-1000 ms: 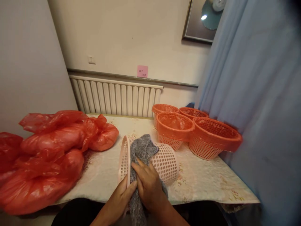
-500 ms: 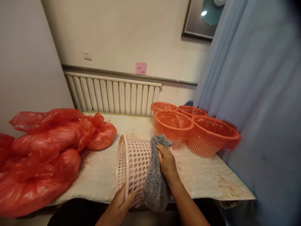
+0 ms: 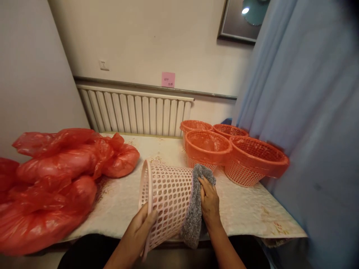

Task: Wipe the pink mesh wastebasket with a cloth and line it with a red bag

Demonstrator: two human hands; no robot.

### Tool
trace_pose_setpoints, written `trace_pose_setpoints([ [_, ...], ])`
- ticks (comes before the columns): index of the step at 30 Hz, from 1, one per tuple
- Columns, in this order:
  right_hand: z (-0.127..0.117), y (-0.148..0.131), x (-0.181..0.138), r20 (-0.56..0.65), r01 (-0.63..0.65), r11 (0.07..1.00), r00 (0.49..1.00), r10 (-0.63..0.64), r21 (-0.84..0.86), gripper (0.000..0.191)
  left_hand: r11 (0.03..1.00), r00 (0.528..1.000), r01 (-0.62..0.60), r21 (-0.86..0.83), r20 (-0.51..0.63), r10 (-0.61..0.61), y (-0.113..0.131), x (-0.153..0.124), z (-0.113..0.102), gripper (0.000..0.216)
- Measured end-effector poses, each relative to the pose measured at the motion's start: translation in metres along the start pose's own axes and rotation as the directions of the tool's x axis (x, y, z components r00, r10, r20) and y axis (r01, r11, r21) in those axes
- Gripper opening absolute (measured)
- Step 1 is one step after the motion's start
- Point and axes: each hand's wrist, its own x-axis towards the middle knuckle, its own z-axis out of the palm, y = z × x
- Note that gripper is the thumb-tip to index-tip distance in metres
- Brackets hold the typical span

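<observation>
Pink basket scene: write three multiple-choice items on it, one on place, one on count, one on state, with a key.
1. Where is the grey cloth?
A. Against the base end of the pink basket
B. On the radiator
C. Inside an orange basket

2. How many orange baskets stand on the table?
A. Two
B. Four
C. Six

3. How does the pink basket lie?
A. Upright on its base
B. On its side, rim to the left
C. Upside down

Key: 1 A, the right hand presses the cloth there; 2 B, four orange rims show by the blue curtain; 3 B, the left hand holds its rim, which faces the red plastic bags.
</observation>
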Motion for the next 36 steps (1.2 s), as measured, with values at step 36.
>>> trace_pose_setpoints([
  [36,-0.025,0.026,0.002,0.083,-0.576,0.741,0.805,0.588,0.345,0.04,0.972,0.999,-0.003,0.235,-0.046,0.014,-0.022,0.006,-0.013,0.051],
])
